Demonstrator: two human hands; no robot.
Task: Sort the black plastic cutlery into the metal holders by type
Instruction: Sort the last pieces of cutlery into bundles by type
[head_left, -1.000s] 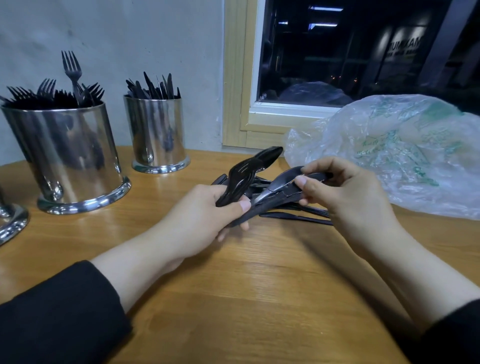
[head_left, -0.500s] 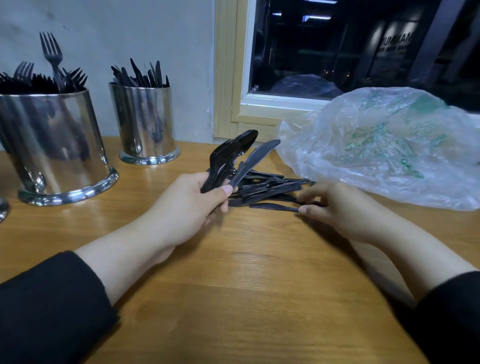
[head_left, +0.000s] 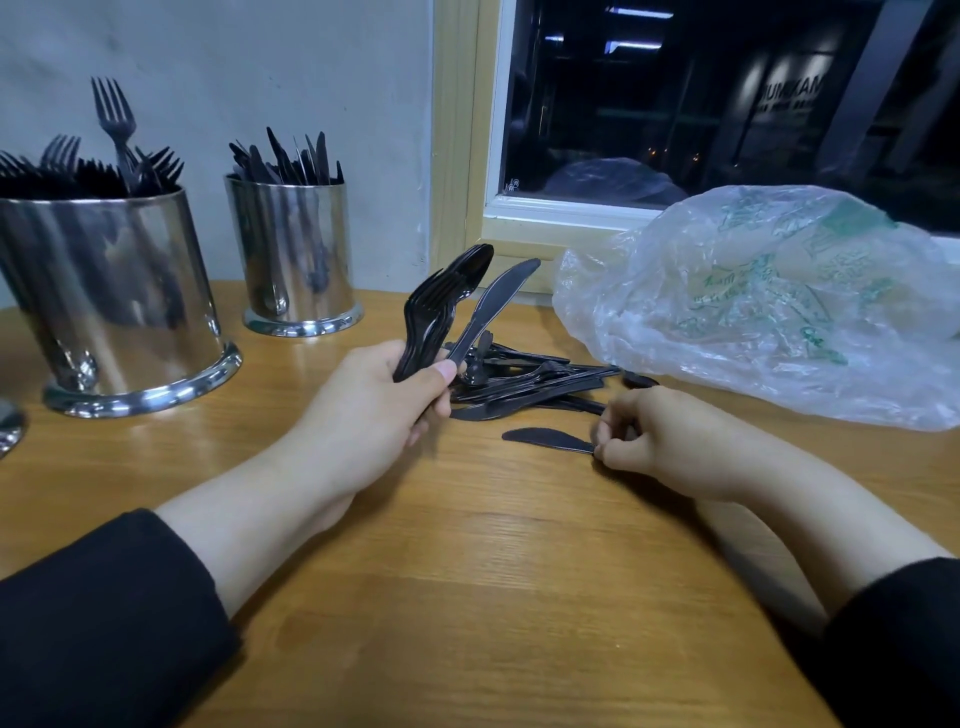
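Observation:
My left hand (head_left: 363, 410) grips a bundle of black plastic cutlery (head_left: 441, 306), forks and spoons with one knife sticking up beside them. A pile of loose black cutlery (head_left: 530, 384) lies on the wooden table (head_left: 467, 597) just right of that hand. My right hand (head_left: 670, 441) pinches the handle of a single black knife (head_left: 545, 439) that lies flat in front of the pile. At the left stands a large metal holder (head_left: 114, 296) full of forks. Behind it a smaller metal holder (head_left: 293, 254) contains knives.
A crumpled clear plastic bag (head_left: 769, 301) with green print lies at the right by the window frame (head_left: 462, 156). The rim of a third metal holder (head_left: 8, 428) shows at the far left edge. The wall is close behind the holders.
My right hand has drawn one knife out of the pile toward me and now pinches its handle. My left hand keeps its bundle, which gained a knife a second ago.

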